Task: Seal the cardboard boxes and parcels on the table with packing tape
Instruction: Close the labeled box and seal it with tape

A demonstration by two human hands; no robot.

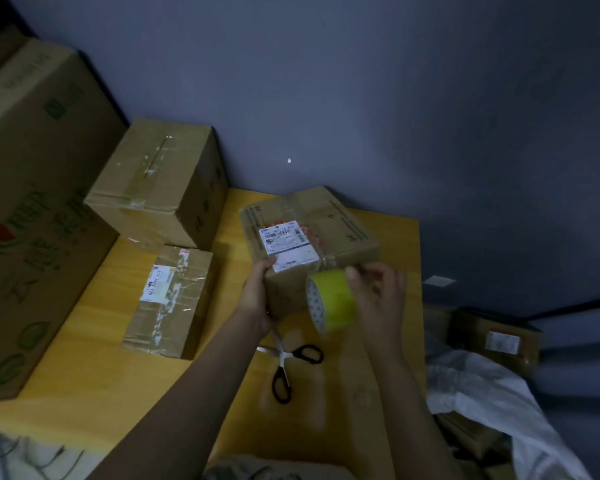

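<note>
Left fingers point(268, 264): curled round the near left corner of the labelled box point(326, 220), thumb on the top edge beside the shipping label. The left hand point(257, 299) steadied the box.
Right fingers point(354, 273): closed on the yellow tape roll point(331, 301), held against the box's near face. The right hand point(378, 296) hid the roll's far side, so it could not be told whether a free tape end was pinched.
Box location: on the yellow worktop point(84, 393), towards the wall, near face turned to the person.
Risk, tape end: a lost end would probably fold back onto the roll and stick.
Risk, box rotation: the box was held at one corner only. The pull of the tape could swivel it and lay the strip crooked or wrinkled.
Risk, label: a strip run over the top might cover the barcode.
Risk, scissors point(293, 367): they lay with blades parted, just nearer than the hands. A lowered forearm could strike them.
Risk, lighting: the scene was dim, so seam alignment would be hard to check.
Adjacent item: the flat parcel point(170, 299) lay to the left, apart from the box.
</note>
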